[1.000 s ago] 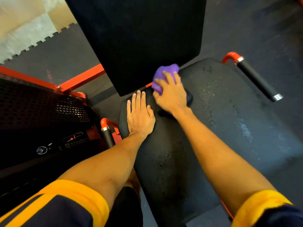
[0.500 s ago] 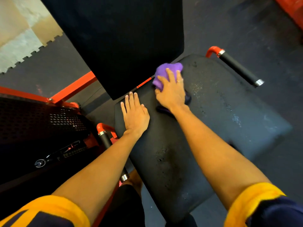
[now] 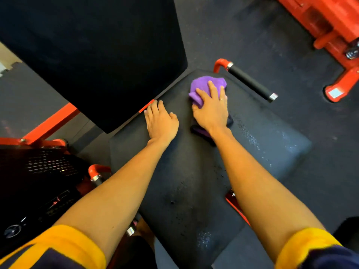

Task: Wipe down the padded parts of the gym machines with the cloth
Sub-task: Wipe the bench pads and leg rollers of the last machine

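Pressing the bunched purple cloth (image 3: 202,85) onto the seat pad (image 3: 184,181) with nearly straight fingers, the right hand (image 3: 211,111) has slid toward the pad's far right corner, near the foam-gripped handle (image 3: 250,84). The left hand (image 3: 161,121) lies palm-down, fingers straight, now touching the back pad's (image 3: 93,55) lower edge. Both forearms are extended.

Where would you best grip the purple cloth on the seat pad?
Grip the bunched mound of the purple cloth from above: it stands proud of the seat pad where the right hand presses. The flat end beneath the wrist probably gives less to pinch.
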A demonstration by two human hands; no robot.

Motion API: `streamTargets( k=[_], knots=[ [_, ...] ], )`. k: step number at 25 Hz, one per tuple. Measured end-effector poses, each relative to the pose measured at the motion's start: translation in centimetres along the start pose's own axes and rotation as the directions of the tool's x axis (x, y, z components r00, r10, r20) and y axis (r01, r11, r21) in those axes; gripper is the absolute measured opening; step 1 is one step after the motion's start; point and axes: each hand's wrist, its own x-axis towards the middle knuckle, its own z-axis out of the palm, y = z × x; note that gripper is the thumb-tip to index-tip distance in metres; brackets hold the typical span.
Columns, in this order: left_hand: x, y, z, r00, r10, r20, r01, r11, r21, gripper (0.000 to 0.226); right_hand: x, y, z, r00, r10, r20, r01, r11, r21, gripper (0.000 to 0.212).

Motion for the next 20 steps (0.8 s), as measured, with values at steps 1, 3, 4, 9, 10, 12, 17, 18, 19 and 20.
streamTargets(
  k=[1,3,4,9,10,12,17,18,19,20],
  knots=[
    [0.2,0.4,0.3,1.000,-0.015,-0.024,0.015,1.000,-0.006,0.062,0.5,-0.7,0.3,0.999,-0.017,0.042,0.016,1.000,0.021,0.053],
    [0.2,0.8,0.9,0.997,-0.031,-0.064,0.030,0.999,-0.027,0.061,-1.0,-0.8,0.5,0.982,-0.165,0.093,0.159,0.985,0.065,0.056],
    [0.2,1.0,1.2,0.996,-0.046,-0.077,0.044,0.999,-0.030,0.060,-2.9,-0.2,0.3,0.960,-0.259,0.106,0.253,0.965,0.067,0.056],
    [0.5,1.2,3.0,0.991,-0.071,-0.115,0.086,0.988,0.130,0.064,-5.0,5.3,-2.2,0.929,-0.348,0.121,0.352,0.936,-0.007,0.058],
    [0.5,1.2,3.2,0.990,-0.076,-0.122,0.093,0.985,0.143,0.065,-2.9,5.7,-2.5,0.954,-0.279,0.111,0.282,0.959,-0.015,0.058],
    [0.5,1.1,3.5,0.986,-0.077,-0.146,0.102,0.981,0.166,0.067,2.0,4.6,-2.5,0.984,-0.156,0.089,0.154,0.988,0.024,0.064],
    [0.5,1.0,3.9,0.981,-0.045,-0.189,0.080,0.980,0.182,0.068,6.3,-3.2,0.9,0.893,-0.405,0.198,0.378,0.912,0.160,0.061],
    [0.5,1.0,3.9,0.980,-0.042,-0.194,0.078,0.981,0.178,0.068,6.3,-3.4,1.5,0.817,-0.517,0.255,0.501,0.856,0.128,0.056],
    [0.5,1.0,3.8,0.978,-0.051,-0.202,0.086,0.982,0.168,0.068,7.1,-3.0,1.5,0.756,-0.580,0.302,0.582,0.808,0.094,0.054],
    [0.6,1.1,3.7,0.976,-0.065,-0.209,0.100,0.982,0.161,0.068,8.5,-2.3,1.2,0.726,-0.612,0.312,0.626,0.777,0.066,0.054]
  ],
)
